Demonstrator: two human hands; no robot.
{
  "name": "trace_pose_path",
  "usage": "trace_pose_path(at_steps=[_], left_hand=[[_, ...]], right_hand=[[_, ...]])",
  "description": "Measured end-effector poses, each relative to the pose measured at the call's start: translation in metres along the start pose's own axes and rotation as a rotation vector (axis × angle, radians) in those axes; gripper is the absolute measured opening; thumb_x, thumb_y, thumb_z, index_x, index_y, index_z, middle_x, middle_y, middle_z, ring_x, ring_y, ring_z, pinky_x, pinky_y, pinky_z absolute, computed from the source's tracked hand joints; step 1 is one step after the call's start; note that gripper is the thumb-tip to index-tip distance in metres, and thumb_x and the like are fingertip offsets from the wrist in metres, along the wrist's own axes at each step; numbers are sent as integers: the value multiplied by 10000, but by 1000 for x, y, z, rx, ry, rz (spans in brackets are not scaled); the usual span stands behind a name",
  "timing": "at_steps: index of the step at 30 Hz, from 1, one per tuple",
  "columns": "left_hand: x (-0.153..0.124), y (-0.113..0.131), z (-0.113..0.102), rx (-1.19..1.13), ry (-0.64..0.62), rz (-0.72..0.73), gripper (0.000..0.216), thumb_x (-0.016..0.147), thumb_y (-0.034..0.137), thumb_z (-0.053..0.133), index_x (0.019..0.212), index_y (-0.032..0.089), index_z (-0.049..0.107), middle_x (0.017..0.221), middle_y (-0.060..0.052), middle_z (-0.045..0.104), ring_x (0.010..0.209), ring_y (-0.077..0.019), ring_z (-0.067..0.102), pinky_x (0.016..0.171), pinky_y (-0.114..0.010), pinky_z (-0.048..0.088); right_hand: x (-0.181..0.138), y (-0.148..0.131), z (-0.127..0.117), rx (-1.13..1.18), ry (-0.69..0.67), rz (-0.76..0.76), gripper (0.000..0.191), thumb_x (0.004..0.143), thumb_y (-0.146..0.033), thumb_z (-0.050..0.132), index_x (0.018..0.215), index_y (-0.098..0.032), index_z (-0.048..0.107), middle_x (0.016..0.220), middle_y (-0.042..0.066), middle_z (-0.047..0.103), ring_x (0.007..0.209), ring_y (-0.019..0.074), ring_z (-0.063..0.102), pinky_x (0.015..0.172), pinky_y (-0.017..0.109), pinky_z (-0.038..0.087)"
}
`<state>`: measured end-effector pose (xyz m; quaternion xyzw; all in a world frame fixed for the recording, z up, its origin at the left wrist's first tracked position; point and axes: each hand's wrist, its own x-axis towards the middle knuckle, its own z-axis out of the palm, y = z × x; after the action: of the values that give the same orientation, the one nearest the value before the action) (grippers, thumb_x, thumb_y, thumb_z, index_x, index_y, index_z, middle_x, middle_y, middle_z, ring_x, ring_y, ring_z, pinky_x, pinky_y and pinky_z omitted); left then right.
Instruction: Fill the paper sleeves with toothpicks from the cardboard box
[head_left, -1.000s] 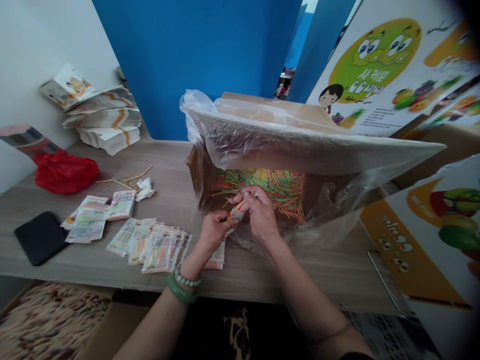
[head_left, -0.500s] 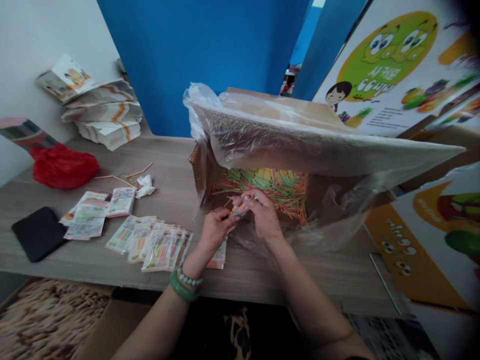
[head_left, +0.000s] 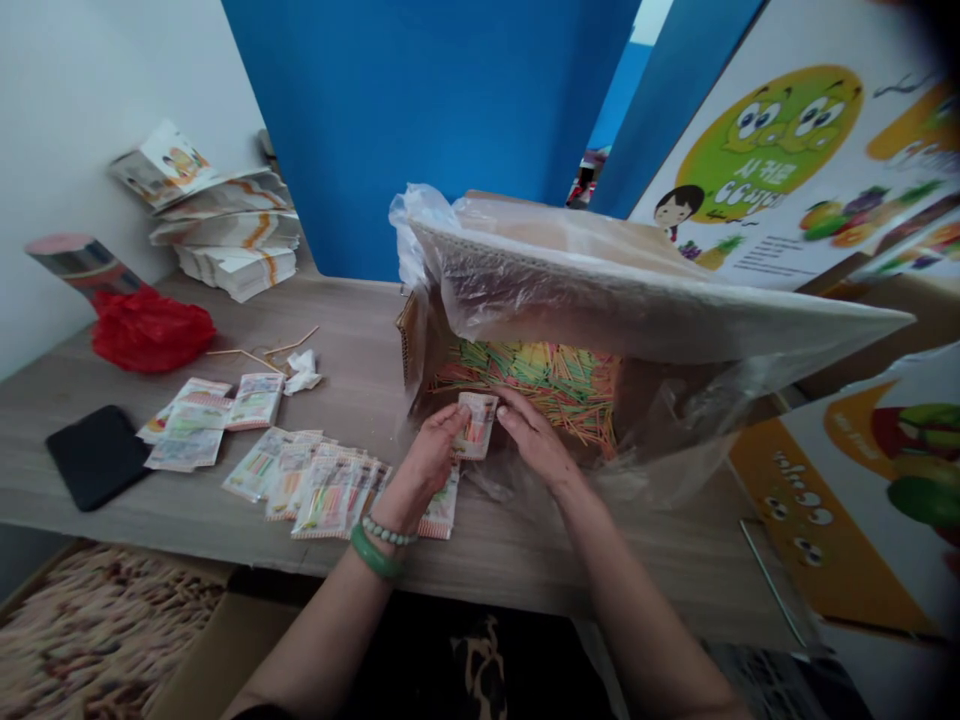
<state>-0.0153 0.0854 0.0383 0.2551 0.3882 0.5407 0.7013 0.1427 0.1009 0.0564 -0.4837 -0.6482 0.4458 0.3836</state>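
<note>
My left hand [head_left: 433,448] pinches a small printed packet [head_left: 475,428] by its left side, with orange sticks showing through its clear window. Just right of the packet is my right hand [head_left: 536,435], its fingers stretched out and apart, the thumb close to the packet's edge. Behind both hands a cardboard box [head_left: 409,350] lined with clear plastic holds many thin coloured sticks [head_left: 544,375] in green, orange and yellow. Under my left wrist, another packet [head_left: 441,505] lies partly hidden on the table.
Filled packets [head_left: 330,498] overlap on the table [head_left: 510,570] left of my arm. Farther left are more packets [head_left: 187,430], a black flat device [head_left: 97,455], crumpled tissue [head_left: 301,372] and a red bag [head_left: 154,328]. Printed cartons [head_left: 847,500] stand on the right.
The packet, earlier bunched between both hands, now faces up flat in my left hand. My right hand has opened and moved off it. The view has shifted slightly.
</note>
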Motion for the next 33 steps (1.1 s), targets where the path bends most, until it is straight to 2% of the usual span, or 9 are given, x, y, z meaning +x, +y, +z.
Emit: trace_pose_path(at_steps=[2, 4, 7, 12, 15, 19, 23, 27, 33], left_hand=[[-5, 2, -1, -10, -1, 9, 475, 575, 474, 876, 881, 148, 715, 731, -7, 673, 614, -115, 559, 606, -248, 441], [-11, 4, -1, 24, -22, 25, 469, 571, 457, 878, 877, 140, 719, 733, -7, 676, 619, -111, 558, 625, -253, 449], [-25, 6, -1, 122, -54, 74, 424, 588, 415, 863, 873, 133, 726, 778, -24, 689, 691, -129, 582, 703, -278, 468], [-60, 13, -19, 313, 68, 145, 301, 726, 433, 738, 735, 137, 683, 672, -1, 604, 621, -115, 503, 620, -262, 403], [-81, 17, -49, 528, 198, 196, 256, 791, 389, 672, 690, 156, 638, 623, 18, 533, 592, -118, 452, 588, -261, 360], [-87, 15, -93, 1236, 600, 432, 290, 883, 309, 571, 626, 178, 592, 714, -41, 550, 738, -191, 500, 673, -313, 366], [-77, 6, -112, 1816, 706, 454, 246, 944, 248, 478, 917, 176, 711, 933, -138, 632, 931, -293, 543, 755, -384, 382], [-71, 7, -115, 1921, 692, 452, 319, 961, 228, 450, 1185, 163, 668, 1006, -159, 642, 931, -299, 560, 777, -400, 405], [-76, 12, -109, 1800, 709, 516, 294, 939, 262, 513, 1152, 156, 684, 1114, -171, 644, 958, -298, 580, 813, -416, 431]], right_hand=[[-6, 7, 5, 26, 33, 28, 265, 808, -458, 599, 903, -227, 687, 951, 23, 716, 915, 203, 628, 853, 335, 461], [-10, 13, 11, 73, 86, 76, 211, 749, -422, 621, 722, -213, 631, 722, -17, 639, 722, 171, 566, 727, 298, 439], [-16, 14, 20, 102, 138, 85, 165, 713, -370, 633, 663, -215, 604, 643, -39, 566, 654, 151, 498, 669, 275, 394], [-36, 1, 42, 127, -116, 67, 142, 749, -337, 613, 677, -216, 594, 687, -29, 611, 697, 162, 542, 699, 286, 422], [-55, -4, 62, -112, -181, 123, 142, 829, -325, 553, 744, -221, 601, 722, 3, 651, 721, 186, 592, 716, 309, 440], [-69, -5, 91, -778, -167, 235, 248, 924, -357, 527, 1032, -162, 637, 913, 149, 721, 839, 278, 663, 786, 403, 452], [-66, 0, 108, -1016, -157, 187, 384, 914, -422, 582, 1125, -103, 611, 1079, 224, 701, 1028, 338, 655, 909, 459, 433], [-62, 5, 106, -920, -152, 220, 271, 928, -317, 536, 1149, -169, 588, 1145, 156, 697, 1077, 286, 643, 921, 394, 426], [-66, 9, 94, -750, -47, 278, 214, 864, -194, 513, 1051, -207, 617, 1045, 81, 722, 919, 227, 659, 774, 309, 424]])
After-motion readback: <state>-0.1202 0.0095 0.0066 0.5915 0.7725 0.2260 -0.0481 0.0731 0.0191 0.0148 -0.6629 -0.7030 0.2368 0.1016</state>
